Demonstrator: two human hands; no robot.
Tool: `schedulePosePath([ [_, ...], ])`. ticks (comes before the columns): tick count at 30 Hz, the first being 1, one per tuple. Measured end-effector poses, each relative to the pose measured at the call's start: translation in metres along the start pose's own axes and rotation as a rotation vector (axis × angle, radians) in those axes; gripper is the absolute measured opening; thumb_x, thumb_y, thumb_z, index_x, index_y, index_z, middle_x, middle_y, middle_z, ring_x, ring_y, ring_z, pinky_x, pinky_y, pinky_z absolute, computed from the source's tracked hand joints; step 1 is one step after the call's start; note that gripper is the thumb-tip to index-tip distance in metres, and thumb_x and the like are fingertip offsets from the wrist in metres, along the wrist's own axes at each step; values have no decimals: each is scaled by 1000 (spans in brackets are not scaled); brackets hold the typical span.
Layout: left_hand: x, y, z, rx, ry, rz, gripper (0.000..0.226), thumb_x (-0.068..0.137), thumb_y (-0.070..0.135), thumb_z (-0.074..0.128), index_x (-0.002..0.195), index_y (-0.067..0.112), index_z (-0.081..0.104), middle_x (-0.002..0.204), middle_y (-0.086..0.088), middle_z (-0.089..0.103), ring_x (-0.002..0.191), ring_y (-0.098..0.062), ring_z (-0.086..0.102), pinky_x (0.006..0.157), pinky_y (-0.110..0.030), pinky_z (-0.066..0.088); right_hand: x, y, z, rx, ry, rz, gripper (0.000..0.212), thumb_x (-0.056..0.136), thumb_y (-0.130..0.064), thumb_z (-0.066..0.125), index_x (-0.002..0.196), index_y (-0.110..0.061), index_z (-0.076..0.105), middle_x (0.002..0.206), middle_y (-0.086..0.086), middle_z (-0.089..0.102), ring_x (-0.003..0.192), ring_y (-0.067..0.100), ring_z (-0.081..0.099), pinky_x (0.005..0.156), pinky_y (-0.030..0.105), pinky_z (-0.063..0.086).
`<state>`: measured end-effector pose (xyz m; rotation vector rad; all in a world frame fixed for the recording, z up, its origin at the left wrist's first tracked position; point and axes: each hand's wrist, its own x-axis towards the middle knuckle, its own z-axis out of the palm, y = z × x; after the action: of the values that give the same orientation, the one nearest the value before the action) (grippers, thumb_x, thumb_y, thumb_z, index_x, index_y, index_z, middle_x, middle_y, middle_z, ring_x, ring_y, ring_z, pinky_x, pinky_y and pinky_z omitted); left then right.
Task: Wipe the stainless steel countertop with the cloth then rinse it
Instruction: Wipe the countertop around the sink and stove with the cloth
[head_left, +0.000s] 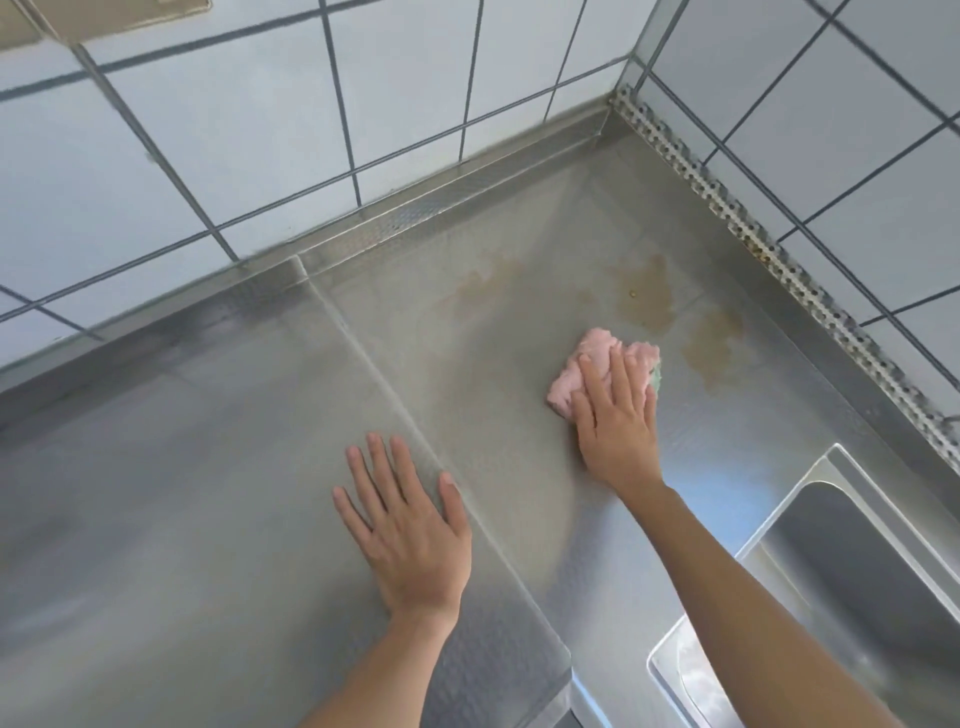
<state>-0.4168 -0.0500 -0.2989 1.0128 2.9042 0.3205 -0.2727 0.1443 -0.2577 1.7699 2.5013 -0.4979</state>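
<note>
Step 1 of 2, wiping, appears to be in hand; step 2, rinsing, is judged not yet begun.

Left hand (410, 535): laid flat on the countertop (182, 467), fingers straight and spread, holding nothing. It rests just left of the seam (395, 395) between the 2 steel panels and looks to serve as a brace.

Right hand (615, 415): pressed palm-down on the cloth (597, 348), fingers extended and slightly spread, not curled round it. The pink cloth is bunched on the right panel, under the fingers (597, 384), and protrudes beyond the fingertips and to their left. A green edge shows at its right side.

Brownish stains (649, 291) lie just beyond the cloth, toward the tiled corner, with more to its right. The next move probably calls for steady downward pressure while pushing the cloth forward and rightward across them.

The sink (852, 561) lies at the lower right, near the right forearm; no tap is in view.
</note>
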Motion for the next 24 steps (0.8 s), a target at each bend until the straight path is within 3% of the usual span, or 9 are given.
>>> schedulePosePath([
  [2, 0, -1, 2, -4, 5, -8, 68, 103, 48, 32, 160, 11, 32, 172, -9, 19, 162, -28, 6, 129, -57, 10, 33, -33, 1, 95, 32, 177, 54, 109, -45, 25, 163, -39, 18, 175, 3, -2, 161, 22, -8, 128, 54, -2],
  [4, 0, -1, 3, -11, 22, -6, 67, 103, 48, 33, 159, 11, 33, 172, -8, 21, 162, -28, 7, 129, -57, 11, 63, -76, 9, 125, 22, 198, 55, 110, -46, 26, 163, -40, 16, 174, 3, -7, 160, 23, -13, 128, 53, -8],
  [9, -1, -1, 4, 6, 28, -3, 66, 104, 48, 32, 159, 12, 34, 171, -8, 24, 162, -27, 9, 128, -57, 13, 48, -150, 40, 13, -45, -312, 54, 109, -44, 29, 162, -37, 20, 175, 3, 0, 160, 23, -11, 128, 53, -4],
  [12, 1, -2, 2, -1, 27, -2, 65, 104, 47, 33, 158, 11, 36, 170, -9, 25, 162, -28, 10, 128, -57, 14, 14, -112, 42, -33, -64, -550, 54, 109, -45, 27, 162, -38, 23, 175, 0, 4, 161, 20, -7, 130, 48, 2],
  [14, 0, -1, -3, -7, 7, 0, 66, 103, 47, 35, 158, 11, 37, 170, -9, 26, 161, -27, 12, 129, -56, 13, -4, -66, 33, -68, -68, -586, 55, 108, -47, 25, 162, -39, 23, 174, 0, 7, 161, 19, -2, 130, 49, 10],
  [17, 3, -2, -12, -84, -32, -20, 64, 102, 47, 38, 155, 12, 42, 168, -6, 31, 160, -25, 18, 128, -55, 15, -8, -9, 11, -93, -93, -481, 57, 106, -49, 22, 162, -37, 25, 174, 0, 11, 161, 22, 4, 128, 53, 18],
  [19, 11, -4, -17, -159, -47, -9, 61, 101, 43, 39, 152, 10, 46, 166, -7, 35, 160, -24, 21, 128, -56, 15, 16, -2, 0, -70, -93, -338, 59, 105, -51, 20, 162, -36, 23, 174, 2, 9, 161, 22, 2, 128, 53, 16],
  [24, 73, -6, -29, -211, -49, 5, 57, 103, 32, 38, 153, 6, 42, 166, -13, 34, 158, -30, 23, 127, -58, 17, 110, -73, -10, 75, -58, 7, 54, 110, -43, 26, 163, -38, 14, 174, 6, -6, 160, 26, -12, 128, 55, -2],
])
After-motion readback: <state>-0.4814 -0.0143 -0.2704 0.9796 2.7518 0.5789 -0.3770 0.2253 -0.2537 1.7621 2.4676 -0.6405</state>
